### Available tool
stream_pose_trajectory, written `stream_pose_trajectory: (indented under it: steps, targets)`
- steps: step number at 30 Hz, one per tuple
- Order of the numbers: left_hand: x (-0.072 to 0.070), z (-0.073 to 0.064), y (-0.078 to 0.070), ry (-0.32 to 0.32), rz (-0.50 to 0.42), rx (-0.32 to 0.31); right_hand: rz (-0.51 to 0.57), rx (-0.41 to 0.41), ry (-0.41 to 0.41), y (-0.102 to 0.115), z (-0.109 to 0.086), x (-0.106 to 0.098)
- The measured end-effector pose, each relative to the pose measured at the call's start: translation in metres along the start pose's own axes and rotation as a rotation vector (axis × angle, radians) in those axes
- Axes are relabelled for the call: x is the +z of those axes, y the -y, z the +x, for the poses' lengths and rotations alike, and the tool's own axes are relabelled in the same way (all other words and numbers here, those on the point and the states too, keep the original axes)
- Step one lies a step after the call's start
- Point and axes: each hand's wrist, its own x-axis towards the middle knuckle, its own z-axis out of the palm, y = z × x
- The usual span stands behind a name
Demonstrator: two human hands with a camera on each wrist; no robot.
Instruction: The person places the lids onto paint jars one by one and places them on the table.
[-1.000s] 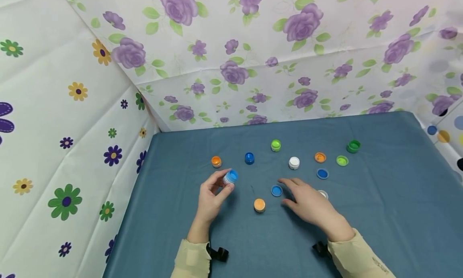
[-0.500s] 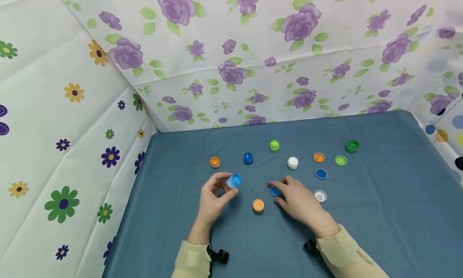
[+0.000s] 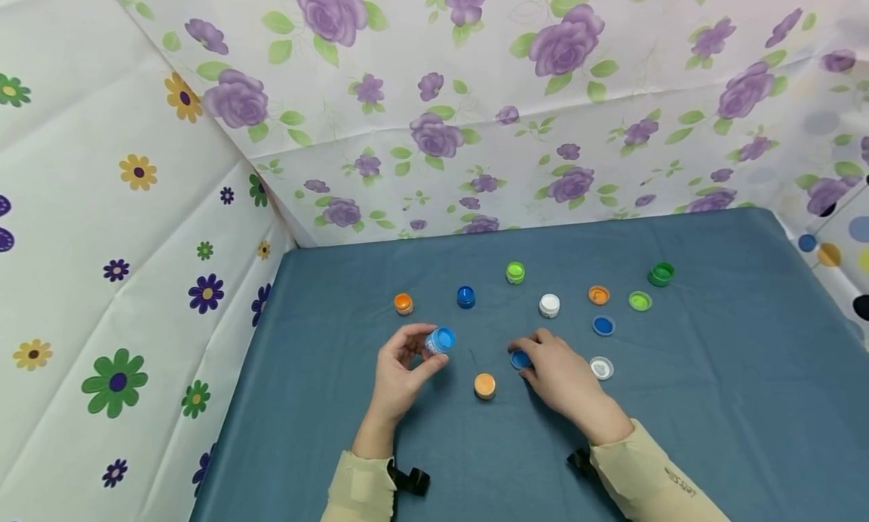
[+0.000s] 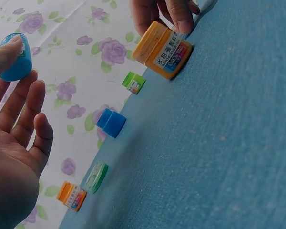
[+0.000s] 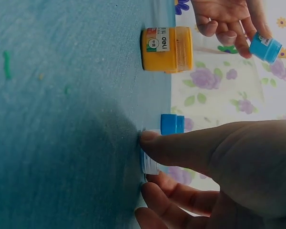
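Note:
My left hand (image 3: 399, 379) holds an uncapped light blue paint jar (image 3: 440, 340) above the table, pinched between thumb and fingers and tilted with its mouth to the right. In the left wrist view the thumb lies across the jar (image 4: 18, 59). My right hand (image 3: 562, 375) pinches a blue jar lid (image 3: 520, 360) down at the tabletop. Seen from the right wrist, thumb and fingers are on either side of the lid (image 5: 149, 163), partly hiding it. Between the hands stands a yellow-orange paint jar (image 3: 485, 387), labelled on its side.
Behind the hands stand an orange jar (image 3: 403, 304), a dark blue jar (image 3: 465, 297), a light green jar (image 3: 515, 273) and a white jar (image 3: 549, 305). A dark green jar (image 3: 661, 274) is farther right. Loose lids lie nearby: orange (image 3: 598, 295), green (image 3: 640, 301), blue (image 3: 603, 326), white (image 3: 601, 368).
My right hand has moved left to the blue lid and its thumb and fingers have come together on it. The left hand has brought the light blue jar slightly to the right.

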Motion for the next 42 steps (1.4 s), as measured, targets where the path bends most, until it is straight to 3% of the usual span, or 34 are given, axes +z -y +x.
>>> stream_pose_trajectory:
  steps: [9,13,17,22,28,36,42]
  targets:
    - [0.0,0.001,-0.001,-0.005,-0.018,0.001,0.071,0.018,0.032,-0.004,0.002,-0.003]
    - [0.001,0.0,0.001,-0.003,-0.018,0.002,0.231,0.07,0.045,-0.005,0.004,-0.007]
    - [0.002,0.0,0.001,0.005,-0.022,0.006,0.383,0.132,-0.023,-0.005,0.002,-0.011]
    - [0.002,-0.001,0.001,0.004,-0.024,0.002,0.353,0.129,-0.164,-0.002,-0.003,-0.016]
    - [0.002,-0.001,0.001,-0.003,-0.016,0.005,0.308,0.021,-0.276,-0.002,-0.007,-0.019]
    - [0.002,-0.002,0.0,0.007,-0.027,0.004,0.31,-0.019,-0.309,-0.001,-0.009,-0.021]
    - [0.004,-0.001,0.001,0.023,-0.036,0.018,0.434,-0.014,-0.319,0.003,-0.009,-0.024]
